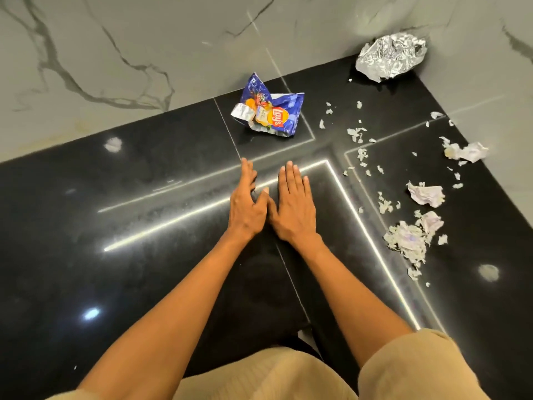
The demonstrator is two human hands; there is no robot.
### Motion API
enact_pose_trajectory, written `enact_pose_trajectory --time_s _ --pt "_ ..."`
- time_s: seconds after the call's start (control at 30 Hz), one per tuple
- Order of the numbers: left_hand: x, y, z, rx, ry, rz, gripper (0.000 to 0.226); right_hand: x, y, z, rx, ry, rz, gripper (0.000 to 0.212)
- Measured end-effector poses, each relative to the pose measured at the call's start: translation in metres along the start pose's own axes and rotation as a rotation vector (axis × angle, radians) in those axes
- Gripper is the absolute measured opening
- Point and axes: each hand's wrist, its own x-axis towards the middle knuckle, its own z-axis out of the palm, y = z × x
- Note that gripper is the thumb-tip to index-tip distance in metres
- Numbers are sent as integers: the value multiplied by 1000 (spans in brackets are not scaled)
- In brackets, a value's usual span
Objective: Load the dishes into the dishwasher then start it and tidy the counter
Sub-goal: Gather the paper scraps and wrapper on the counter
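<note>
My left hand [248,204] and my right hand [294,203] lie side by side, fingers straight, palms down over the glossy black counter [144,226], holding nothing. A crumpled blue chip bag [269,111] lies beyond my fingertips near the marble wall. A ball of crumpled aluminium foil [390,54] sits in the far right corner. Torn paper scraps [406,239] and crumpled paper wads [427,194] are scattered along the counter's right side. No dishes or dishwasher are in view.
White marble walls [144,53] with grey veins bound the counter at the back and at the right. Another paper wad [467,151] lies near the right wall. Small scraps [356,132] dot the counter between the chip bag and the wads.
</note>
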Motion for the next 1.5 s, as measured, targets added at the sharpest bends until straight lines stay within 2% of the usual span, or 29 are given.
enact_pose_trajectory --time_s 0.13,0.23,0.33,0.43,0.6,0.73,0.83,0.93,1.07,1.13,1.23,1.37,1.43,1.5 --pt "49 4 -11 -124 110 -53 84 4 36 -14 -25 52 98 84" --pt "90 14 -16 -197 214 -128 97 -2 61 -26 -49 46 141 83" --pt "127 23 -20 -106 259 -51 101 -9 71 -31 -36 37 131 81" --pt "158 29 -16 158 188 76 83 -10 72 -35 -13 45 120 81" --pt "183 33 6 371 32 164 60 -5 77 -38 25 28 91 80" --pt "175 34 39 425 -121 218 62 8 89 -43 44 31 76 76" --pt "163 39 62 444 -182 281 64 25 106 -53 96 133 120 72" --pt "159 43 76 464 -193 327 62 47 128 -69 193 317 168 62" --pt "162 40 83 448 -144 287 60 83 153 -93 251 607 143 35" --pt "160 38 84 413 -121 254 61 100 163 -104 302 657 146 25" --pt "159 39 84 386 -110 241 64 124 175 -115 401 677 182 23" --pt "163 47 87 355 -90 179 59 157 194 -127 360 687 249 23" --pt "168 52 89 320 -60 150 50 176 204 -134 323 600 321 29" --pt "176 57 91 269 -27 110 41 194 212 -140 291 432 361 42"
